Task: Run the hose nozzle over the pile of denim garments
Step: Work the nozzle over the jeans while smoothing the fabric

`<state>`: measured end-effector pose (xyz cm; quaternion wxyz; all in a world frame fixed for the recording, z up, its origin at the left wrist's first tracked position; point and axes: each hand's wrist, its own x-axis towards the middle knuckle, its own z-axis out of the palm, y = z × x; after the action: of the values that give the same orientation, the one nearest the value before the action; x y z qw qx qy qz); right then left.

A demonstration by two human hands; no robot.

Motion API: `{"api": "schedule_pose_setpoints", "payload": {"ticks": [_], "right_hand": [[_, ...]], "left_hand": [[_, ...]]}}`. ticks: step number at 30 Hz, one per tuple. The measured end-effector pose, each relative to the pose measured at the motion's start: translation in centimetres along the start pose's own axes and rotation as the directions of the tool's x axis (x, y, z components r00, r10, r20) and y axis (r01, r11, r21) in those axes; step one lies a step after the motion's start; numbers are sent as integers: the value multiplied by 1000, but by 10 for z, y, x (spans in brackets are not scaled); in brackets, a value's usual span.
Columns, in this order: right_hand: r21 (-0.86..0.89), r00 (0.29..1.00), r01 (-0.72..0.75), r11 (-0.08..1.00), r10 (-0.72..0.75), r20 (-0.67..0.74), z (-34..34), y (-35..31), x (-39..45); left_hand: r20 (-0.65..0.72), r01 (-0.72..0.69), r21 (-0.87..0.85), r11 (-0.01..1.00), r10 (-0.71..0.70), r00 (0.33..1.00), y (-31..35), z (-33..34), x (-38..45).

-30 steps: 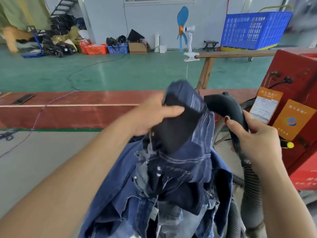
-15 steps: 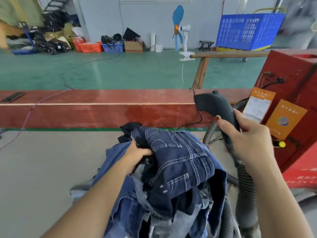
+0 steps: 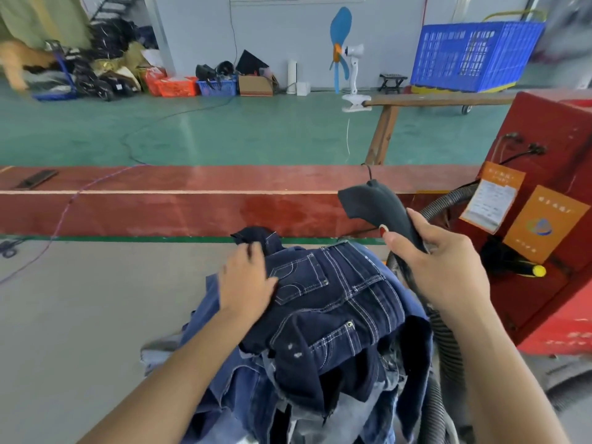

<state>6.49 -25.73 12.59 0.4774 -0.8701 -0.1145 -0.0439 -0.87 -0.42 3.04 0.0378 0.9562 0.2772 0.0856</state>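
Nozzle (image 3: 373, 203) gripped in right hand (image 3: 442, 267) fingers (image 3: 416, 224), above denim pile (image 3: 336, 315).

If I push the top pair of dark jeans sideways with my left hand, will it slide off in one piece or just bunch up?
Likely bunches: the dark jeans drape limply over the pile. The uneven heap underneath may shift too. The left hand resting flat on them should steady them.

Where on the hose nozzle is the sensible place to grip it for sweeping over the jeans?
Probably the narrow neck of the hose nozzle, taken from the right side, as the right hand does; that leaves the flared mouth free above the denim pile.
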Motion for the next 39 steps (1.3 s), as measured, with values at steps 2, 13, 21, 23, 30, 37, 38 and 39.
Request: {"api": "schedule_pose_setpoints", "payload": {"ticks": [2,13,21,23,30,37,38,39], "right_hand": [[9,1000,0,1000,1,-21,0,-2,-1],[71,1000,-12,997,13,-20,-1,-1,3],[8,1000,-27,1000,26,17,0,-8,-9],[-35,999,-27,999,28,45,3,-12,-16],[-176,982,-25,984,56,178,6,-16,-50],[-295,970,-30,955,99,221,6,-4,-83],[-310,969,-33,950,107,223,6,-3,-86],[-321,967,-33,947,112,230,7,-3,-87]], "left_hand": [[103,-179,-261,949,212,972,31,-4,-8],[140,-38,-467,884,116,983,116,1,-7],[526,-315,-237,919,395,753,127,16,-42],[185,-227,-528,818,372,909,121,-3,-40],[241,500,-736,457,-513,824,16,10,-31],[327,385,-867,317,-220,919,11,20,-34],[347,384,-880,280,-173,922,12,22,-36],[373,392,-882,261,-121,920,13,23,-38]]}}
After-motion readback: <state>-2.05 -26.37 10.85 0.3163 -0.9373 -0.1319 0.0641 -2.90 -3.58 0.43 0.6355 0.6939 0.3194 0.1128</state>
